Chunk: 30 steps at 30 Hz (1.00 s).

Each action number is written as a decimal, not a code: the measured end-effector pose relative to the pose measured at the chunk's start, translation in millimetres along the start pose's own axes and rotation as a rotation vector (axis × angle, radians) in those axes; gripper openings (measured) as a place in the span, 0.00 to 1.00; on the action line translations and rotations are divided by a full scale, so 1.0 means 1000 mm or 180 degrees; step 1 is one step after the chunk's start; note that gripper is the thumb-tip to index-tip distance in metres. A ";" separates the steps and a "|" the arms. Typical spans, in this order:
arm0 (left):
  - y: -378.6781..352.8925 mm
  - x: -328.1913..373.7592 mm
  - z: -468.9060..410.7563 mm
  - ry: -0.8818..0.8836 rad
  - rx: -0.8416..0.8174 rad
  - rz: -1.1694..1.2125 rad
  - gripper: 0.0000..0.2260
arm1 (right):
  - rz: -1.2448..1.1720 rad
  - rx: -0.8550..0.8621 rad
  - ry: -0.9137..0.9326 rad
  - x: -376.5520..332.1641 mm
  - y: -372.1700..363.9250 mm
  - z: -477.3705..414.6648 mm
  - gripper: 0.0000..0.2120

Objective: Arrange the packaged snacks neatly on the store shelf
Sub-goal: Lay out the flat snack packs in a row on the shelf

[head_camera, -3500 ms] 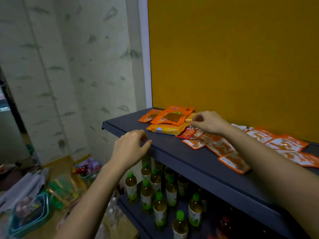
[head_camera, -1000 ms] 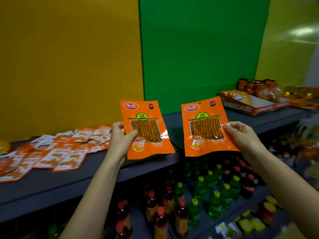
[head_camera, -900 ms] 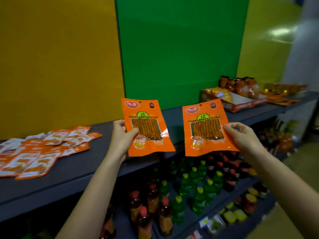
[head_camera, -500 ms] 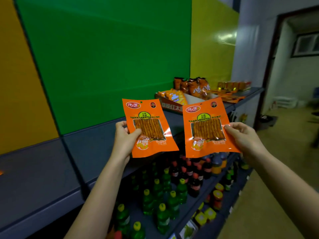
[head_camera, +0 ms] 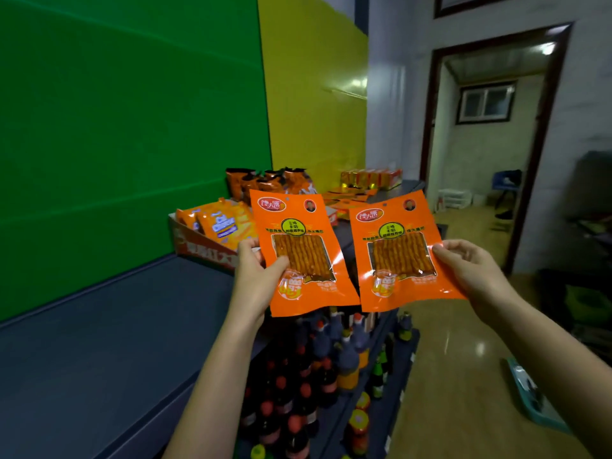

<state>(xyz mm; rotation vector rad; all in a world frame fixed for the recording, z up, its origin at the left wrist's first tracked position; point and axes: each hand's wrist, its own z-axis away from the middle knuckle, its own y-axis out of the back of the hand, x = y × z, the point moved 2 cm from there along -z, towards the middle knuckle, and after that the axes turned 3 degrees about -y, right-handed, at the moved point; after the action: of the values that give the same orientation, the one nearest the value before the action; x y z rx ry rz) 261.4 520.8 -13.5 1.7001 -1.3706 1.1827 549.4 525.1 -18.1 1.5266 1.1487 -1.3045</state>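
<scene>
I hold two flat orange snack packets upright, side by side, in front of the dark grey shelf (head_camera: 99, 342). My left hand (head_camera: 256, 276) grips the left packet (head_camera: 303, 253) by its left edge, thumb on the front. My right hand (head_camera: 470, 270) pinches the right packet (head_camera: 402, 256) at its right edge. Each packet has a clear window with brown strips inside. Both hang in the air past the shelf's front edge, over the bottles below.
An open cardboard box (head_camera: 198, 250) of orange snack bags sits farther along the shelf, with more orange bags (head_camera: 268, 182) and yellow boxes (head_camera: 371, 178) behind it. Several bottles (head_camera: 331, 366) fill the lower shelf. A doorway (head_camera: 480, 144) opens on the right, with shiny floor (head_camera: 457, 376) beneath.
My view has swung right along the shelf, from the scattered small packets to the boxed snacks and doorway. Both hands, empty 3.5 s ago, keep the two packets held the same way.
</scene>
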 end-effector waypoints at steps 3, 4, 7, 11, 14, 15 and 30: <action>-0.043 -0.017 -0.025 0.0003 -0.0140 -0.0061 0.13 | -0.0093 0.0136 -0.0097 0.010 0.028 -0.036 0.04; -0.057 -0.022 -0.032 0.0016 -0.0180 -0.0080 0.12 | -0.0120 0.0203 -0.0120 0.014 0.038 -0.048 0.05; -0.097 -0.038 -0.053 0.0033 -0.0259 -0.0095 0.12 | -0.0103 0.0301 -0.0201 0.023 0.064 -0.086 0.04; -0.148 -0.056 -0.077 0.0040 -0.0238 -0.0200 0.13 | -0.0029 0.0261 -0.0232 0.037 0.099 -0.149 0.04; -0.190 -0.068 -0.097 0.0001 -0.0090 -0.0216 0.13 | 0.0022 0.0153 -0.0199 0.047 0.124 -0.202 0.04; -0.205 -0.072 -0.103 -0.0012 -0.0030 -0.0211 0.13 | 0.0044 0.0104 -0.0176 0.050 0.132 -0.219 0.05; -0.393 -0.136 -0.192 0.0042 0.0674 -0.0315 0.12 | 0.0280 -0.0555 -0.0001 0.083 0.225 -0.434 0.06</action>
<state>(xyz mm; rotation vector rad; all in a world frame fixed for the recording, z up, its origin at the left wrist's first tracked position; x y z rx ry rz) 588.2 841.1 -44.4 1.8794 -1.1728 1.3180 882.9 891.9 -34.1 1.4326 1.1504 -1.1161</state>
